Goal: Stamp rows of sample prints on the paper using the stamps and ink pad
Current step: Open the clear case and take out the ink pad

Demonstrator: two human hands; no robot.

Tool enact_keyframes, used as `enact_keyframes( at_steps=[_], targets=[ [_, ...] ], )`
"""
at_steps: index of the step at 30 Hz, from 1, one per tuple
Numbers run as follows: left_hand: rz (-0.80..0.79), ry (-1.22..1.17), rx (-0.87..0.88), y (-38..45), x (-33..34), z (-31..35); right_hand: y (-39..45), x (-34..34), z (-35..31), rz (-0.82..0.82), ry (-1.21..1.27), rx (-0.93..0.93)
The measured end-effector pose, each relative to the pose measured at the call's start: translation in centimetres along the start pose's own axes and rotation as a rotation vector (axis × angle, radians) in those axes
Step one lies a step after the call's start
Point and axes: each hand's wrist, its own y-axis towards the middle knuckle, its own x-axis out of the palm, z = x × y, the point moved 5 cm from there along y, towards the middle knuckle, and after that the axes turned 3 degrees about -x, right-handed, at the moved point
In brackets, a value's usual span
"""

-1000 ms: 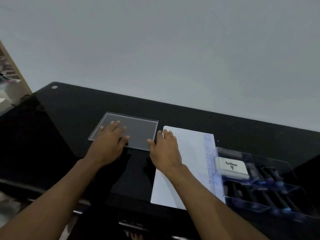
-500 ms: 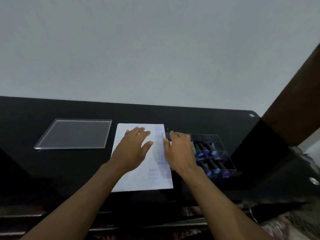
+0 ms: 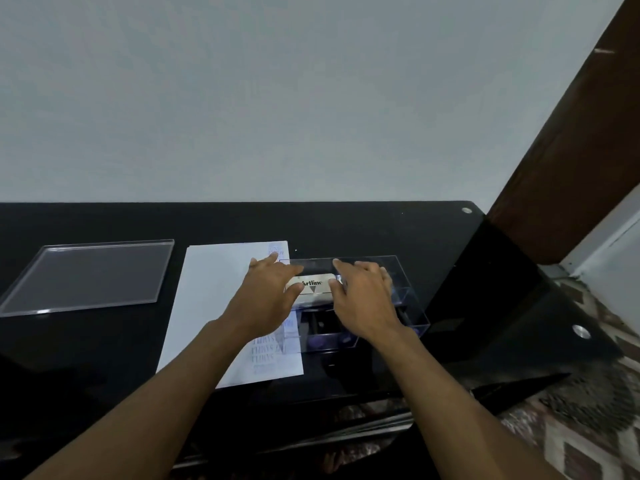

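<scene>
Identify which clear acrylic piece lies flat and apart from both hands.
The flat clear lid, left of the paper; the clear box sits under both hands.

Counts on the black worktop [image 3: 346,226]

Two hands: left hand [image 3: 266,299] and right hand [image 3: 363,299], at centre frame. One sheet of paper [image 3: 214,289], one clear flat lid [image 3: 86,275] at left, one clear box [image 3: 408,306], one white ink pad [image 3: 313,285] marked Artline. The stamps inside the box are too dim to count.

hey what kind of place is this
Probably a home desk: a black glass table against a plain wall, patterned rug beside it, with paper and an ink pad.
</scene>
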Motion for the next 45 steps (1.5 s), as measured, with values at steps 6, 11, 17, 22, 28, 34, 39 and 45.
enact_keyframes(
  at_steps=[6,11,17,22,28,34,39,45],
  targets=[
    [-0.058,0.016,-0.038,0.9,0.3,-1.0,1.8,1.4,-0.4,-0.147,0.002,-0.028],
    [-0.089,-0.028,-0.036,1.1,0.5,-1.6,2.6,2.3,-0.9,-0.212,-0.039,0.002],
    [-0.114,-0.053,-0.04,1.0,1.4,-2.3,2.9,2.6,-1.3,-0.223,0.041,0.04],
    [-0.128,-0.044,-0.027,1.1,1.6,-2.3,3.3,2.6,-0.3,-0.186,0.148,0.061],
    [-0.123,-0.02,-0.013,1.0,1.5,-2.2,3.2,2.3,-2.0,-0.232,0.02,0.086],
    [-0.094,-0.062,0.022,1.0,1.6,-2.0,3.2,2.2,-1.2,-0.233,0.188,0.116],
    [-0.067,-0.083,0.025,1.0,1.9,-2.0,3.2,1.0,-0.5,-0.077,0.269,0.156],
    [-0.028,-0.11,0.036,0.9,1.9,-1.8,3.0,0.7,-0.9,0.002,0.387,0.147]
  ],
)
